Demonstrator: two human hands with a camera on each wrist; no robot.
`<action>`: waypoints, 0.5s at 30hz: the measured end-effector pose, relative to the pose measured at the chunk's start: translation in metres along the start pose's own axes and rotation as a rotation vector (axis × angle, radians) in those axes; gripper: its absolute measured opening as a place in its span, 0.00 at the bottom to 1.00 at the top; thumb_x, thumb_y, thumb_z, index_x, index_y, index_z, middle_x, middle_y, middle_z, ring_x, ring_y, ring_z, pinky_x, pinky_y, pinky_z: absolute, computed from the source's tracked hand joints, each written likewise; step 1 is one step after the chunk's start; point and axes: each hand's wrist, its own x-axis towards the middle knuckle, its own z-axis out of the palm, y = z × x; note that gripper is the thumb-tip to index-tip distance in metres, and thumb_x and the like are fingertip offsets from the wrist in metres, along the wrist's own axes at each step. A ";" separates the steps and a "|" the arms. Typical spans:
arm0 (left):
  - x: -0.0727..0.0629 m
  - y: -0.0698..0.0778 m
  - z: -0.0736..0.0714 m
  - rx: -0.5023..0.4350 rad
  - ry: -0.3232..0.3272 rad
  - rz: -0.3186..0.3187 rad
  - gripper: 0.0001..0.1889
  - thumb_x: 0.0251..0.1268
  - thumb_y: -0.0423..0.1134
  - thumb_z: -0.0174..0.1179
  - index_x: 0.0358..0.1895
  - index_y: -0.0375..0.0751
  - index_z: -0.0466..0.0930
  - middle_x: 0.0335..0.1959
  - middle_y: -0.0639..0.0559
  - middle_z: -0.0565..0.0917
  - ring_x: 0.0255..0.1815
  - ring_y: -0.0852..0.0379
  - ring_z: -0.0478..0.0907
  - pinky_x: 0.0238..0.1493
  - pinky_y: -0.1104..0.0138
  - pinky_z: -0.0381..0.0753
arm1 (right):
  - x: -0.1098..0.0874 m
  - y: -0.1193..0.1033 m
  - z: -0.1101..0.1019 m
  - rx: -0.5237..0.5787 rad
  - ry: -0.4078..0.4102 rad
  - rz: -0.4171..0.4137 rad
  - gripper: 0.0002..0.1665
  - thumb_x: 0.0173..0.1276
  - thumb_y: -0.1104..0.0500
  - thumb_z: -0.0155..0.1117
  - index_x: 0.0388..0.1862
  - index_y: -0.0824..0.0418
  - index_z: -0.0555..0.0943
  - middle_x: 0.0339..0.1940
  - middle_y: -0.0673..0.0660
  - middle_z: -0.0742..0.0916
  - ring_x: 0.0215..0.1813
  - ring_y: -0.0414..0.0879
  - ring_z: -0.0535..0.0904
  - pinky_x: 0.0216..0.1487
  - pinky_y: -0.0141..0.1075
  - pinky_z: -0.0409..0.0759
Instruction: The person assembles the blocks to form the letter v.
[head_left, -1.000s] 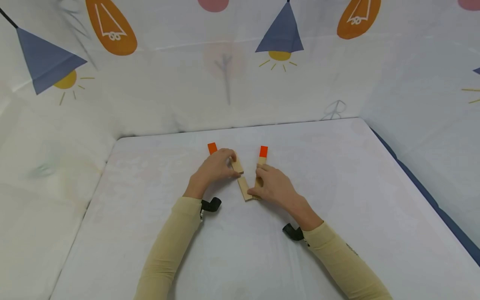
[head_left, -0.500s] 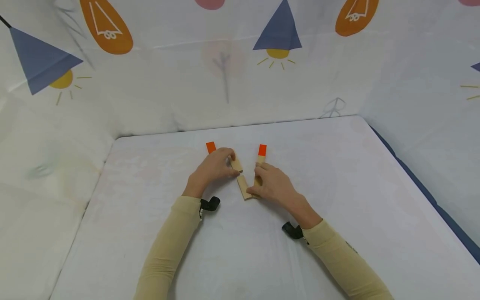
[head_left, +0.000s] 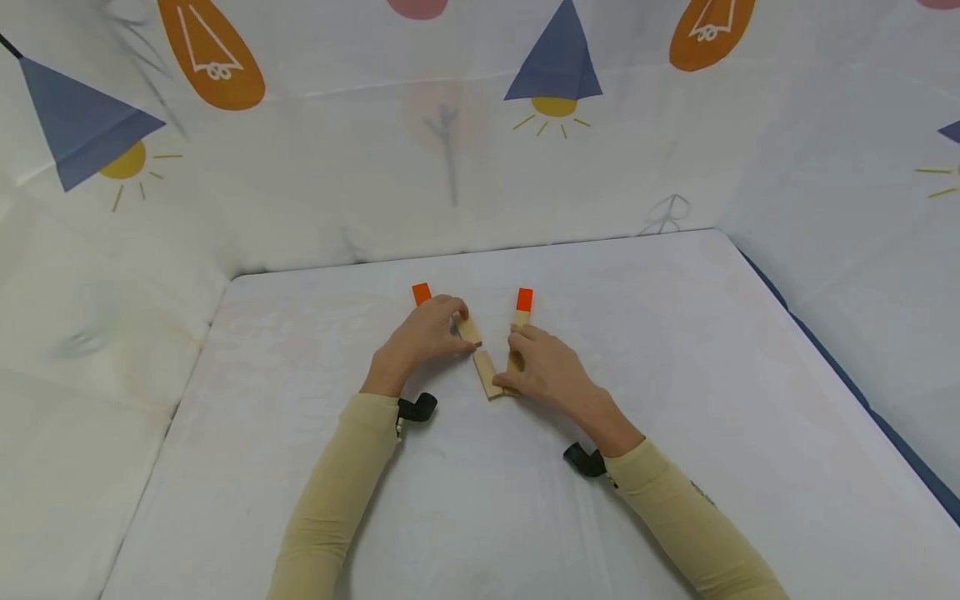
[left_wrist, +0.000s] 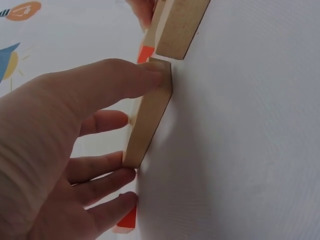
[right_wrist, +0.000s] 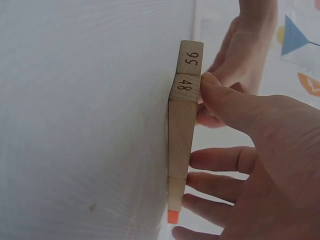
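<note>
My left hand [head_left: 426, 335] pinches a plain wooden block [left_wrist: 150, 115], thumb on its near end and fingers at the far end and side. Just nearer lies another wooden block [head_left: 487, 375], slanted, with a small gap between the two. My right hand [head_left: 551, 371] holds a wooden block marked 48 [right_wrist: 182, 120], thumb at the numbered end and fingers along its side. Beyond that block, in line with it, lies an orange-ended block [head_left: 523, 312]. Another orange end [head_left: 422, 293] shows past my left hand, its block mostly hidden. The blocks form a V.
A white cloth-covered table [head_left: 480, 508] lies under the blocks. White curtain [head_left: 337, 167] with printed lamps and bulbs hangs behind and at the sides. Each wrist carries a black camera mount [head_left: 585, 461].
My left hand has shifted slightly left with its block, widening the gap to the nearer block a little. My right hand stays in place. The head view has tilted slightly.
</note>
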 end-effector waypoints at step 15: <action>-0.003 -0.004 -0.003 -0.056 -0.032 0.034 0.22 0.58 0.51 0.71 0.52 0.50 0.76 0.66 0.49 0.73 0.67 0.50 0.69 0.71 0.55 0.69 | 0.001 -0.001 0.000 0.002 -0.007 0.001 0.28 0.58 0.37 0.73 0.36 0.56 0.74 0.54 0.54 0.80 0.40 0.46 0.71 0.36 0.35 0.69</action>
